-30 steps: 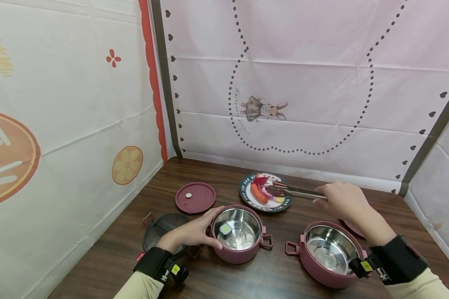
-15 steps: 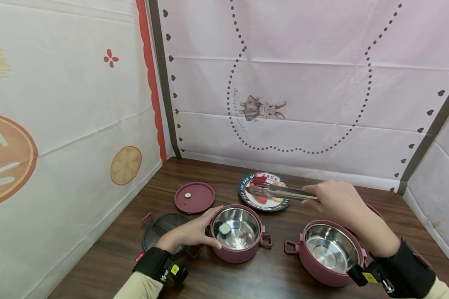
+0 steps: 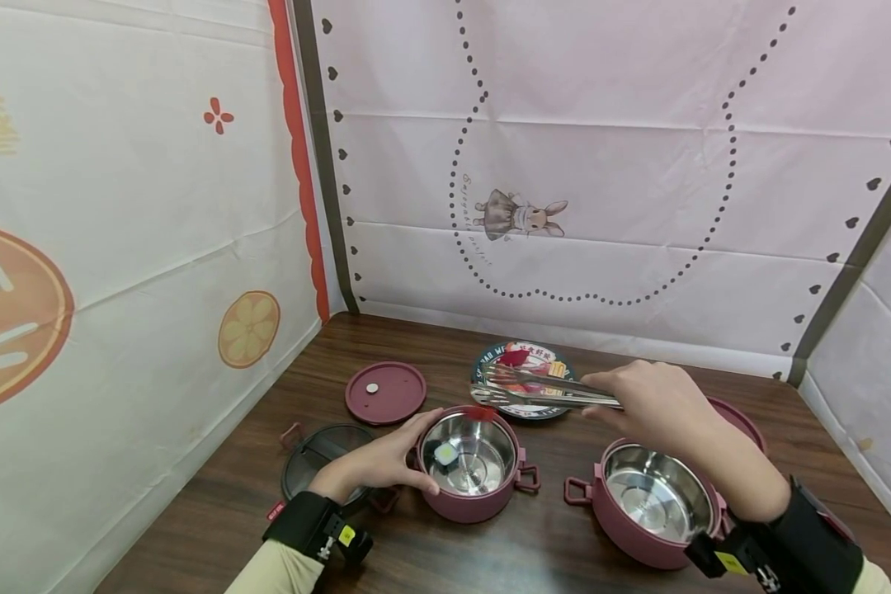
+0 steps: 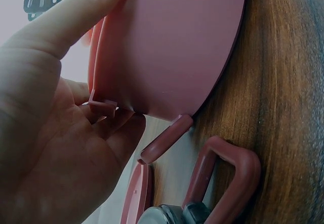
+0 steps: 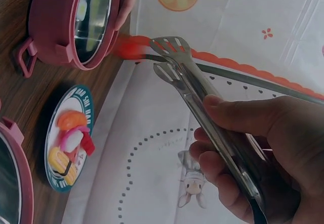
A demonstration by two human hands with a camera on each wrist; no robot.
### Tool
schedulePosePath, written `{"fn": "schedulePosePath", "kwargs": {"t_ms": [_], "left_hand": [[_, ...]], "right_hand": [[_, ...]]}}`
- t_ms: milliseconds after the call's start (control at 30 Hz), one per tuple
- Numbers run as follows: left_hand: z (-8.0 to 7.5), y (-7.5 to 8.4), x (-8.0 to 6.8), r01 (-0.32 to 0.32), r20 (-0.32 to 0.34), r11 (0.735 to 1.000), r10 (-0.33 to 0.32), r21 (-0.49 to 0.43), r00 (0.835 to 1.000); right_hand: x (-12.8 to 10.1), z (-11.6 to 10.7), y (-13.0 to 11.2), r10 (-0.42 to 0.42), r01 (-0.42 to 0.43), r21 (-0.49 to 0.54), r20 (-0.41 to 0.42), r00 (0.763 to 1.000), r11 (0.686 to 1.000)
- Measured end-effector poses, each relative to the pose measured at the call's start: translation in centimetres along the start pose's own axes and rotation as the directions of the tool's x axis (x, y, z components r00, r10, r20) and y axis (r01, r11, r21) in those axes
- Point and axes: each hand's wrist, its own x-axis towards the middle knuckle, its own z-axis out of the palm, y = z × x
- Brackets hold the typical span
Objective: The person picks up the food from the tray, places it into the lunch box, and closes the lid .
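Note:
My right hand (image 3: 649, 404) grips a pair of metal tongs (image 5: 195, 102), whose tips stand apart near the left pot. Just off the tips a blurred red piece (image 5: 127, 47) overlaps the pot's far rim in the head view; its kind is unclear. My left hand (image 3: 386, 454) holds the side of this dusty-pink pot (image 3: 475, 507), thumb and fingers spread around it by a handle. Inside the steel-lined pot lies a small pale-green and white piece (image 3: 446, 454). Behind it, a plate (image 5: 53, 176) carries toy-like food, including an orange piece (image 5: 72, 120) and a yellow piece (image 5: 62, 164).
A second pink pot (image 3: 612, 528) stands at the right, below my right forearm, with a pink lid (image 3: 738, 421) behind it. Another pink lid (image 3: 386, 396) lies at the back left. Near my left wrist is a dark glass lid (image 3: 315, 462) with pink handles.
The tongs have moved from the plate toward the left pot, and their tips have spread. The red piece now shows at the pot's rim. My left hand stays on the pot.

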Motion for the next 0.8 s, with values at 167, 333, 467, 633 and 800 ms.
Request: {"fn": "schedulePosePath", "kwargs": {"t_ms": [167,333,467,633,800], "left_hand": [[0.0,0.0,0.0,0.004,-0.001,1.000,-0.004,-0.005,1.000],[0.0,-0.1,0.0,0.000,-0.003,1.000,0.000,-0.003,1.000],[0.0,-0.1,0.1,-0.006,-0.004,1.000,0.006,-0.001,1.000],[0.0,-0.1,0.1,-0.008,-0.006,1.000,0.008,0.004,1.000],[0.1,-0.1,0.1,-0.003,-0.007,1.000,0.003,-0.006,1.000]], "right_hand": [[0.1,0.0,0.0,0.004,-0.004,0.004,0.000,1.000,1.000],[0.0,0.1,0.4,0.028,-0.028,0.009,0.002,1.000,1.000],[0.1,0.4,0.9,0.051,-0.051,-0.003,0.013,0.999,0.999],[0.4,0.9,1.9,0.067,-0.067,-0.029,0.015,0.998,0.997],[0.8,1.8,2.9,0.098,-0.097,-0.044,0.029,0.995,0.994]]}}
